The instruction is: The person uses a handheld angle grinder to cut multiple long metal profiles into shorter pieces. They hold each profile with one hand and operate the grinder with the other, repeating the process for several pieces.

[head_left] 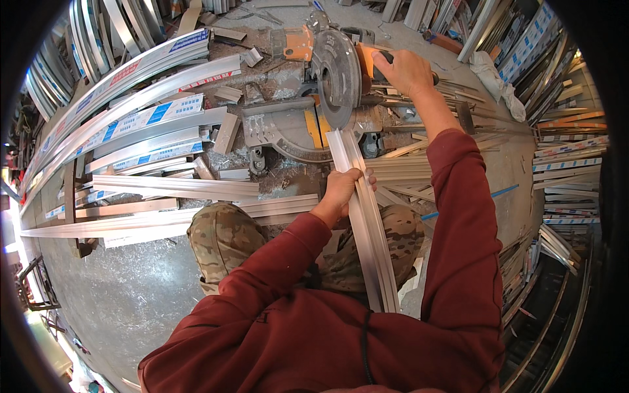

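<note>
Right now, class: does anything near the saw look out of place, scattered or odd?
Yes. Short metal offcuts lie strewn at all angles on the floor left of the mitre saw, beside long aluminium profiles. The left hand grips the profile close to the blade; the right hand grips the handle.

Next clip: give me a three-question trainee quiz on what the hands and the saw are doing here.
1. True or false: the left hand grips the long aluminium profile.
2. Where is the right hand? A) on the saw handle B) on the floor C) on a knee
3. Fill in: the far end of the profile lies under the round ____ of the mitre saw.

Key: 1 true. 2 A: it is closed on the handle behind the blade guard. 3 blade guard; the profile runs from there back between the person's knees.
</note>
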